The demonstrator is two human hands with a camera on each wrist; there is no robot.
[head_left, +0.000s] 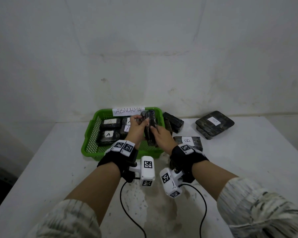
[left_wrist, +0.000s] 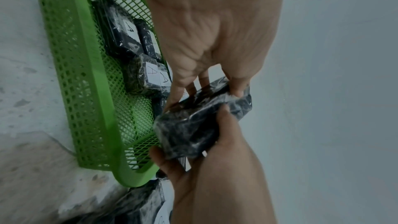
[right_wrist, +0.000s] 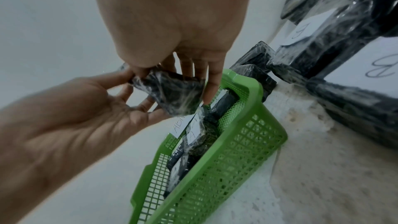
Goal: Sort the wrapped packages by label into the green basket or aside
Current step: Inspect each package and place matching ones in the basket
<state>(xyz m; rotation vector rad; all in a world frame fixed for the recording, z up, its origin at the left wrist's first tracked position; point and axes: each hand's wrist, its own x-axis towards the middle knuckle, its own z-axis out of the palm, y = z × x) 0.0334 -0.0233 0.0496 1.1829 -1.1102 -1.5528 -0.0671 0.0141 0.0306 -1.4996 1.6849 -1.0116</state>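
Observation:
A dark plastic-wrapped package stands on edge above the right part of the green basket; its label does not show. My left hand pinches its upper end between thumb and fingers, and my right hand grips its lower right side. In the left wrist view the left hand and right hand hold the package beside the basket. The right wrist view shows the package over the basket. Several packages marked A lie inside.
A paper sign reading ABNORMAL is fixed to the basket's far rim. Right of the basket lie a package marked B, unlabelled dark packages and a stack with a B label. Cables trail over the white table.

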